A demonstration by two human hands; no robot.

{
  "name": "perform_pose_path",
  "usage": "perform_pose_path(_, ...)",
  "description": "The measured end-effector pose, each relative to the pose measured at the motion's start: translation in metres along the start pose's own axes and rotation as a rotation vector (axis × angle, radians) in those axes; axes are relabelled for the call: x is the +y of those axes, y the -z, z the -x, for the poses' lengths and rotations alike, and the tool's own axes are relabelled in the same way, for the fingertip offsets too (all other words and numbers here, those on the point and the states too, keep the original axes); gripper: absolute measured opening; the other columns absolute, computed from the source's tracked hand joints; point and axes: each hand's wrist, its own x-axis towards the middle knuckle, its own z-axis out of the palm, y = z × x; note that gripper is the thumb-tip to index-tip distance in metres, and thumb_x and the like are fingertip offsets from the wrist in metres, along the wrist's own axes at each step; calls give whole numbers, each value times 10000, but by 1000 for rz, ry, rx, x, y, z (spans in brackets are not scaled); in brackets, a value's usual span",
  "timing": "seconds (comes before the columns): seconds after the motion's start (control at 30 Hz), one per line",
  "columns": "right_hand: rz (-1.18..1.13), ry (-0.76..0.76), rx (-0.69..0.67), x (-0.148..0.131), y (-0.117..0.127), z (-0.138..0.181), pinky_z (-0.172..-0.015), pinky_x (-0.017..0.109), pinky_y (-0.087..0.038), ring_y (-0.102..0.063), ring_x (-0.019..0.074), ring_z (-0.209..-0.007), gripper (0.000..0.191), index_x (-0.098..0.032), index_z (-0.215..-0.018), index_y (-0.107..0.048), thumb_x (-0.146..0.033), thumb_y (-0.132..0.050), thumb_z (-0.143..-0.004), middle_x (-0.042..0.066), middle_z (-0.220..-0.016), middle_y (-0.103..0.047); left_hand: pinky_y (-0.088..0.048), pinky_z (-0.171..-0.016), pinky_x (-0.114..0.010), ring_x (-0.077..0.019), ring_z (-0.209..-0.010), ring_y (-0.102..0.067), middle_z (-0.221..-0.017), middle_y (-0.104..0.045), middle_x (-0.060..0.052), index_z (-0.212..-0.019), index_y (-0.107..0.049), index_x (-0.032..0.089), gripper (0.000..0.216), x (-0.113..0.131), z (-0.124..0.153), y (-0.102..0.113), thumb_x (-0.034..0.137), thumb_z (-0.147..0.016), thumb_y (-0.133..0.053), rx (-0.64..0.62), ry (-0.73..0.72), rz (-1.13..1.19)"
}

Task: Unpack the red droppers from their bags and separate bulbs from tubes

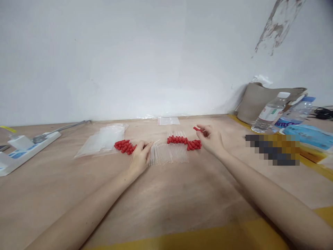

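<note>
My left hand (142, 154) is closed in a pinch around a thin clear tube (156, 141), whose end sticks out past the fingertips to the right. My right hand (210, 137) pinches a small red rubber bulb (196, 129) a little above the table. Between the hands lies a row of clear dropper tubes (169, 153), side by side. Behind it, clear tubes fitted with red bulbs (177, 139) form another row. Loose red bulbs (194, 144) lie to its right, below my right hand. Another pile of red bulbs (124, 146) sits left of my left hand, partly hidden by it.
Flat clear plastic bags (106, 139) lie at the left, and a small zip bag (168, 121) near the wall. A white power strip (31, 154) is far left. Water bottles (270, 113), a grey-brown bag (249, 102) and a blue wipes pack (309, 136) crowd the right.
</note>
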Motion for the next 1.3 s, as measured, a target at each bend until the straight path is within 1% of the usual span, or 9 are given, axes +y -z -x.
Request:
perform_pose_path(0.1,-43,-186,9,12,4,-27,-593,267,-446,-531,112,-616,355,-130,-960,-570,-298,-592,-649,39,-791,-594,-436,-642,-238,-133,-698,-507,-760,-508,-28,-960,-550,158,217,0,0,-4,119,-836,-377,3,-40,12)
perform_pose_path(0.27,-38,-252,26,31,1,-37,-609,260,-428,-540,122,-640,289,-148,-782,-574,-354,-637,-589,30,-726,-603,-431,-616,-227,-131,-665,-531,-716,-554,-26,-827,-543,164,172,5,0,-5,81,-807,-393,14,-121,4)
perform_pose_path(0.43,44,-270,-118,33,1,-28,-576,247,-409,-546,124,-629,272,-161,-725,-607,-393,-638,-588,23,-695,-613,-451,-625,-248,-137,-662,-557,-769,-596,-41,-952,-544,162,218,10,3,-7,93,-790,-415,-67,-129,15)
perform_pose_path(0.6,158,-265,-269,27,2,-26,-548,238,-394,-561,130,-626,244,-187,-702,-623,-414,-618,-612,13,-677,-630,-476,-689,-284,-169,-757,-585,-831,-627,-69,-1054,-532,138,259,16,6,-5,163,-810,-451,-180,-148,79)
perform_pose_path(0.87,360,-279,-429,20,7,-28,-611,258,-387,-567,143,-661,167,-225,-634,-630,-387,-633,-590,-11,-663,-641,-448,-782,-346,-207,-888,-550,-922,-641,-84,-1092,-551,146,333,21,5,0,328,-814,-525,-193,-186,91)
perform_pose_path(0.97,353,-293,-399,21,9,-29,-622,264,-386,-563,147,-672,217,-223,-650,-636,-432,-632,-592,-4,-678,-638,-411,-810,-378,-228,-948,-524,-1002,-634,-79,-1090,-568,175,343,21,5,3,358,-802,-537,-165,-179,25)
perform_pose_path(1.1,311,-297,-168,23,11,-34,-646,282,-395,-565,164,-727,287,-212,-729,-643,-478,-554,-671,26,-760,-641,-379,-850,-395,-233,-1005,-502,-1057,-620,-67,-1085,-580,199,320,19,7,7,348,-808,-526,-170,-140,-10)
perform_pose_path(1.17,319,-285,-136,21,11,-39,-670,304,-400,-569,178,-761,287,-217,-760,-643,-472,-526,-698,31,-794,-641,-351,-898,-411,-232,-1064,-479,-1109,-600,-65,-1111,-567,213,320,16,6,8,340,-826,-498,-205,-154,-6)
perform_pose_path(1.3,501,-348,-369,10,-7,-59,-719,398,-395,-577,223,-782,233,-227,-725,-647,-440,-578,-662,45,-767,-637,-228,-1000,-476,-234,-1206,-377,-1268,-494,-57,-1227,-471,253,373,12,3,9,342,-869,-415,-361,-214,-24)
